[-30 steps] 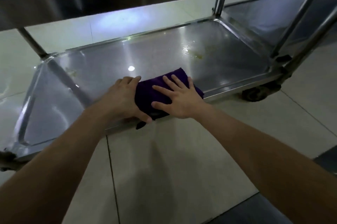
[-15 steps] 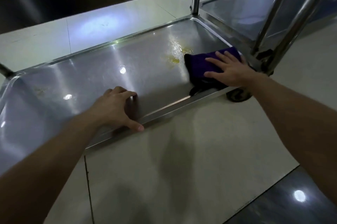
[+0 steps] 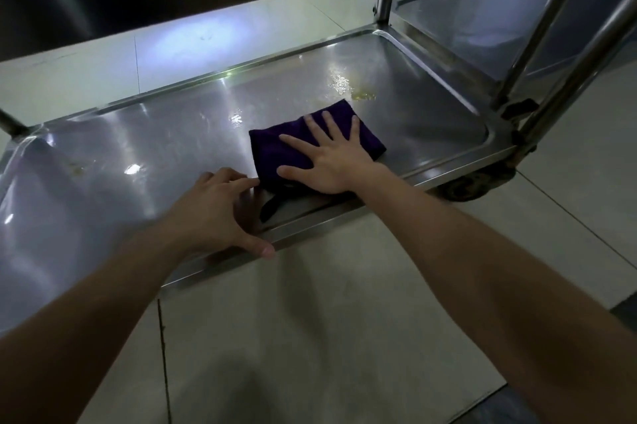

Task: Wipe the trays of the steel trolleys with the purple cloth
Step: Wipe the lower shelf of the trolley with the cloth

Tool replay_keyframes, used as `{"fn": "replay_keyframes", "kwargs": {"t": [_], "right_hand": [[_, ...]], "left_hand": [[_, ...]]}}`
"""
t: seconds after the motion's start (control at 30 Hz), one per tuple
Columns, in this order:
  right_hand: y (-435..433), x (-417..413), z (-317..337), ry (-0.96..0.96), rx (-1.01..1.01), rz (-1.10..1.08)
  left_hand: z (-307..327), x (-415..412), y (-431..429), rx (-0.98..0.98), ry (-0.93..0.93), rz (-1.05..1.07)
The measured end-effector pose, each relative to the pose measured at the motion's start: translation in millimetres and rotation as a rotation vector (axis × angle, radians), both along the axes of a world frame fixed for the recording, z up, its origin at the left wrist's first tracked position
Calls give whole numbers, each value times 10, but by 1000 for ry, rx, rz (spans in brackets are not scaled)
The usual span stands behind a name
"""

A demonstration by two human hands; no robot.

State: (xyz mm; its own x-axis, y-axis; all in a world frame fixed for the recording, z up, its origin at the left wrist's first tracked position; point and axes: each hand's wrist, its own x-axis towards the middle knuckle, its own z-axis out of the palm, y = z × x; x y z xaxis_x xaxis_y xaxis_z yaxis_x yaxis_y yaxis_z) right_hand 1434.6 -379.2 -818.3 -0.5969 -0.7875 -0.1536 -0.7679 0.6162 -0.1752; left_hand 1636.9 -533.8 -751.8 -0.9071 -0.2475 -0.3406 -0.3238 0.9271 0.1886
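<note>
The right hand (image 3: pixel 331 161) pressed flat, fingers spread, on the purple cloth (image 3: pixel 275 147) near the tray's (image 3: pixel 138 147) front edge; the left hand (image 3: pixel 213 213) rested open on that edge.

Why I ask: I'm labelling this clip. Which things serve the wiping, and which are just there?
Job: shiny steel lower tray, yellowish smear, folded purple cloth, right hand pressing it, left hand on the rim.
Just there: dark caster wheel, slanted steel handle tubes, pale floor tiles.

cloth (image 3: pixel 275 147) deep purple, plain. bottom tray (image 3: pixel 138 147) silver steel with white glare spots, yellowish smear (image 3: pixel 362 96) near cloth. floor tiles (image 3: pixel 310 320) pale beige, dark grout lines.
</note>
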Motion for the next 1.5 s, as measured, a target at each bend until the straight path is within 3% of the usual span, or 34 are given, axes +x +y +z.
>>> {"fn": "replay_keyframes", "kwargs": {"t": [0.13, 0.4, 0.6, 0.73, 0.87, 1.0, 1.1, 1.23, 1.5], "right_hand": [[187, -279, 66, -29, -55, -7], [1436, -1266, 18, -20, -27, -384], [1813, -1030, -133, 42, 7, -446], [1506, -445, -65, 22, -2, -361], [801, 388, -11, 27, 9, -138], [457, 873, -33, 29, -41, -1], [457, 803, -16, -1, -45, -24], [294, 578, 10, -32, -19, -44], [-700, 84, 39, -13, 50, -76]], "left_hand": [[3, 27, -2, -9, 12, -12], [-1, 33, 2, 13, 50, -3], [-63, 25, -41, 6, 66, 0], [-101, 37, -56, 5, 84, -4], [-100, 100, -23, 5, 122, 35], [-178, 453, -34, -80, 248, 106], [-190, 785, -210, -82, 304, 110], [-73, 1096, -585, -118, 185, 122], [-34, 1167, -713, -122, 129, 142]]}}
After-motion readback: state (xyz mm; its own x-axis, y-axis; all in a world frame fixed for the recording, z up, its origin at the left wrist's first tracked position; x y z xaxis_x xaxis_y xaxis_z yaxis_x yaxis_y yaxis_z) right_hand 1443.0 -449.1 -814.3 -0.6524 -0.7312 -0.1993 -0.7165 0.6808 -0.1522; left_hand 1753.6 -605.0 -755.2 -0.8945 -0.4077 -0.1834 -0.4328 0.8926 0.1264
